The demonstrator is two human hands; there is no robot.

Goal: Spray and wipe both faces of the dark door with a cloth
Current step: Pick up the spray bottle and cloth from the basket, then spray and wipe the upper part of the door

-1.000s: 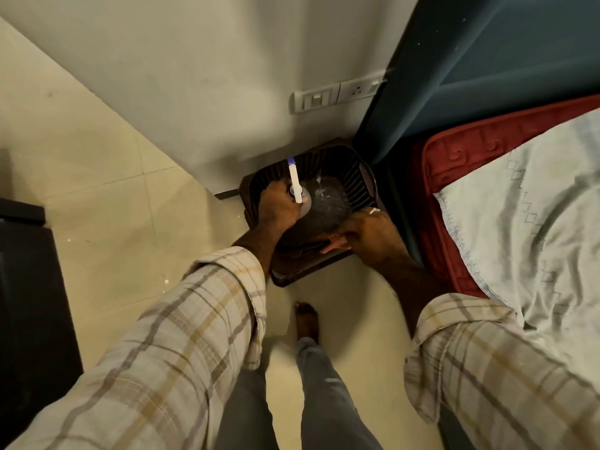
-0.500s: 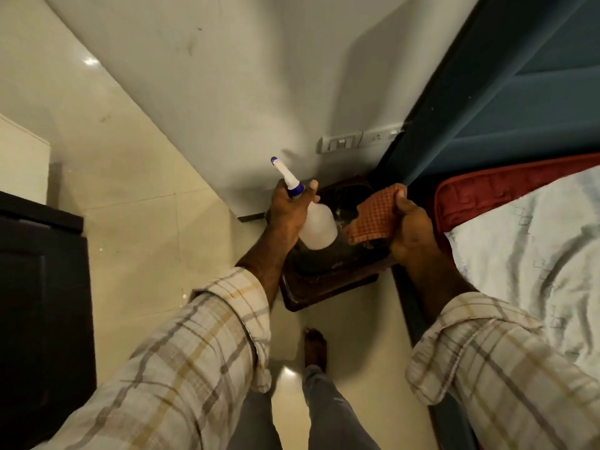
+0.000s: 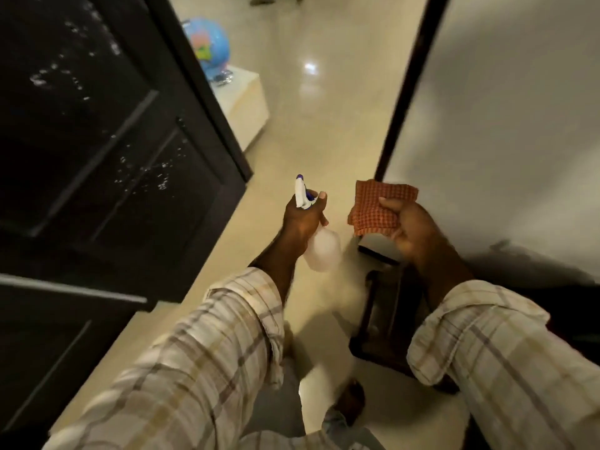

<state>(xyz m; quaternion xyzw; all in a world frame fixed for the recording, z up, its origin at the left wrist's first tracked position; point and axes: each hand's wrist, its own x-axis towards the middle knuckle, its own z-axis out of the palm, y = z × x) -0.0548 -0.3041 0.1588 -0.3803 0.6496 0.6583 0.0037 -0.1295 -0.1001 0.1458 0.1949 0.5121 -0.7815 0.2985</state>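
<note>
The dark panelled door (image 3: 107, 151) fills the left of the view, standing open, with scattered droplets on its face. My left hand (image 3: 303, 219) grips a white spray bottle (image 3: 321, 246) by its neck; the blue-tipped nozzle points up and away. My right hand (image 3: 412, 232) holds a folded orange checked cloth (image 3: 378, 206) in front of the pale wall. Both hands are held over the floor, to the right of the door and apart from it.
A dark basket (image 3: 386, 323) sits on the cream tiled floor (image 3: 324, 125) below my right arm, against the wall (image 3: 506, 125). A dark door frame (image 3: 409, 86) runs up the wall's edge. Beyond the doorway a blue globe (image 3: 207, 43) stands on a white low cabinet (image 3: 243, 105).
Both hands lifted the bottle and cloth out of the basket. The view swung from the basket and bed corner to the open doorway and the dark door.
</note>
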